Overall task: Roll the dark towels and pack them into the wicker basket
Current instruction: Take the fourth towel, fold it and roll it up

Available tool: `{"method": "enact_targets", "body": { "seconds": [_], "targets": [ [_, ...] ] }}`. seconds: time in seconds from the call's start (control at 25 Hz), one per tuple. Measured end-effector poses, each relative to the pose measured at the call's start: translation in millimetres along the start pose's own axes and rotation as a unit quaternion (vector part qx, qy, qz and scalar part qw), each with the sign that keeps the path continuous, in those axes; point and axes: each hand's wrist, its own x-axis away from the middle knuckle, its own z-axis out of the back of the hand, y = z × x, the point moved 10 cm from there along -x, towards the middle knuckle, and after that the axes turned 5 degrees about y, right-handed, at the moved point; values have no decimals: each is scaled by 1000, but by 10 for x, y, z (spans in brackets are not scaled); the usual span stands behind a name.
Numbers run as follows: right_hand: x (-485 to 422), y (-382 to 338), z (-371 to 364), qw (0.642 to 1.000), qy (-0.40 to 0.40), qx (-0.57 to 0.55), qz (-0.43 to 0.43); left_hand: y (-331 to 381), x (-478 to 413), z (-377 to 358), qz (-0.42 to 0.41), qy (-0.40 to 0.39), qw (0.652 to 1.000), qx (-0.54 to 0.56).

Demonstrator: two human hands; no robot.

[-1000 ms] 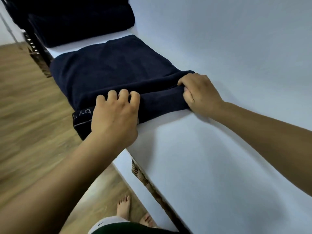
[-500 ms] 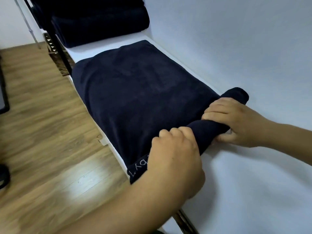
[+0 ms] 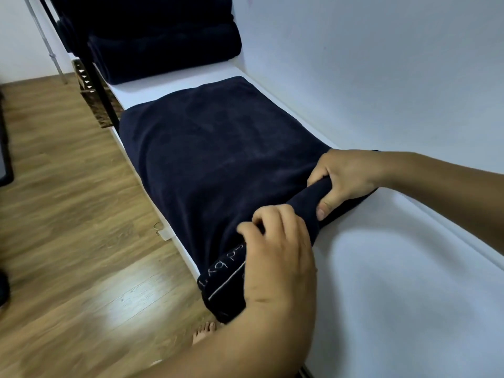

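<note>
Dark towel (image 3: 218,159) lay flat on the table (image 3: 395,268) beyond the left grip (image 3: 275,255) and right grip (image 3: 346,178), both curled around its rolled near edge (spaced apart, likely to keep the roll tight and even).

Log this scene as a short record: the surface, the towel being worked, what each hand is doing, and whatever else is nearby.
surface: white surface along a white wall
towel: dark towel lying flat, near end rolled up
left hand: left hand grips the rolled part at its lettered end
right hand: right hand grips the rolled part on the wall side
also: stack of dark towels at the far end; wood floor
</note>
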Motion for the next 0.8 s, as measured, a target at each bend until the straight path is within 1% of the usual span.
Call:
{"method": "enact_targets", "body": {
  "seconds": [0.08,0.12,0.16,0.2,0.24,0.28,0.32,0.36,0.4,0.44,0.56,0.64,0.68,0.76,0.8],
  "targets": [
    [-33,5,14,1000,-19,-5,-15,-10,13,-100,2,-14,1000,-2],
    [-22,23,44,1000,-11,-8,-21,-17,5,-135,-11,-12,1000,-1],
    [17,18,87,1000,13,-13,-18,-25,-27,-110,-28,20,999,-6],
    [94,-15,154,998,69,1,1,-38,-52,-80,-42,60,997,-11],
    [230,-56,260,985,167,38,39,-54,-69,-38,-58,72,996,4],
    [423,-110,340,952,277,94,92,-88,-84,14,-68,69,995,39],
    [612,-161,312,913,354,144,140,-127,-107,63,-76,59,992,80],
    [707,-163,189,893,380,177,164,-171,-132,131,-79,52,990,107],
    [710,-119,53,891,376,191,167,-218,-189,165,-75,73,987,123],
    [656,-54,-44,898,366,187,159,-314,-252,159,-58,73,986,141],
    [419,-13,-18,910,360,153,135,-545,-405,118,-33,13,981,191],
    [300,-89,75,916,351,146,127,-606,-431,126,-19,13,981,192],
    [244,-118,120,919,345,148,124,-590,-403,180,-11,32,984,175],
    [114,-169,176,925,318,176,109,-383,-282,267,-15,98,993,71],
    [36,-195,199,932,292,192,94,-269,-229,213,-11,97,995,13]
  ]
}}
